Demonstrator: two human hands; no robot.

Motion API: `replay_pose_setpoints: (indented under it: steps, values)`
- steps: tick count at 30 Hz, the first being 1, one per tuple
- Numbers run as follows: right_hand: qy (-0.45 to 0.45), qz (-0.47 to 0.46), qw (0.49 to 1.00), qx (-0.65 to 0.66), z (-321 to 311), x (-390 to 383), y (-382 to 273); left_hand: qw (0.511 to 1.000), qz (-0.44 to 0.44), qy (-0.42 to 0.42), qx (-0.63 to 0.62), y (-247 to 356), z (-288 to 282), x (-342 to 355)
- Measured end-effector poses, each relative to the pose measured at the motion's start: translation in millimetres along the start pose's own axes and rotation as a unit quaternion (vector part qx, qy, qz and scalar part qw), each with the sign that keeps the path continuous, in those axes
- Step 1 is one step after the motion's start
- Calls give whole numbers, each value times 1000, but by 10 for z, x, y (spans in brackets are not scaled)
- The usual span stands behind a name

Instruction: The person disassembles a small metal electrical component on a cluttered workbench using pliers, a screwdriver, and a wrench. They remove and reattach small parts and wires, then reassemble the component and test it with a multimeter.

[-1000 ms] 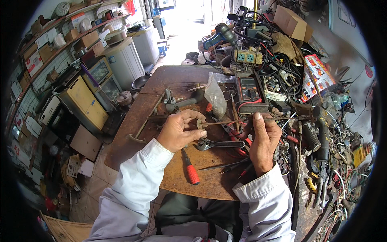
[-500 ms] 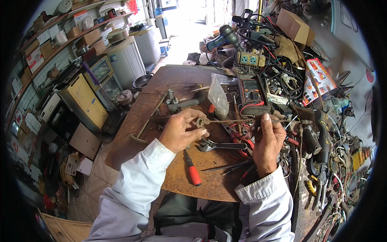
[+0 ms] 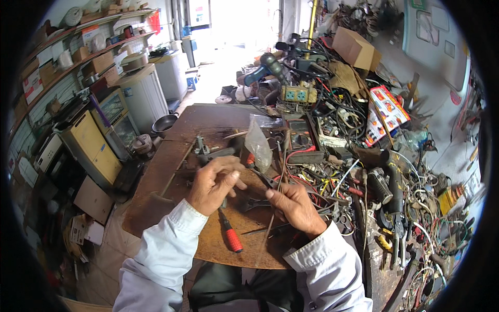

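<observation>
My left hand is raised over the worn wooden workbench, its loosely curved fingers apart with nothing visible in them. To its right, my right hand grips a long thin metal rod, now held steeply, one end toward the bench's front edge. A red-handled screwdriver lies below my hands. An adjustable wrench is partly hidden near my right hand. A clear plastic bag with contents stands beyond them, beside a multimeter with red leads.
Piled cables, tools and parts cover the right side, topped by a cardboard box. A power drill-like tool lies at the back. Shelves with boxes, appliances and a dark pan line the left. A bright doorway is behind.
My left hand has let go of the rod's fitting and opened. My right hand moved down and leftward, turning the rod from horizontal to steep. The view tilted, so the surroundings shifted.
</observation>
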State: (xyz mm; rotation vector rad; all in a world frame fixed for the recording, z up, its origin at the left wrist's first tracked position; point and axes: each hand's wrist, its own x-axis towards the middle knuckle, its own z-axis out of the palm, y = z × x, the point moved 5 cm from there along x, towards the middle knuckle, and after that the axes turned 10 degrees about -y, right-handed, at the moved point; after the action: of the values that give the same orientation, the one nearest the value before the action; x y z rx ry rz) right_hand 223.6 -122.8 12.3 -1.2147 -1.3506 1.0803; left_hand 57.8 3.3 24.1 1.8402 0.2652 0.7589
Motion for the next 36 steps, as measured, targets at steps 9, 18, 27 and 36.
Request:
replay_pose_setpoints:
  steps: [9,18,27,36]
  values:
    - [-146,-27,985,-88,371,11,61,997,7,-35,-72,-39,15,-28]
    - [-213,-12,975,-69,449,22,172,987,-24,-72,-140,-24,107,-15]
    - [-48,-37,998,13,186,53,98,941,-116,-119,-295,-11,79,-108]
    - [44,-69,989,124,96,56,24,926,-181,-223,-245,16,262,-159]
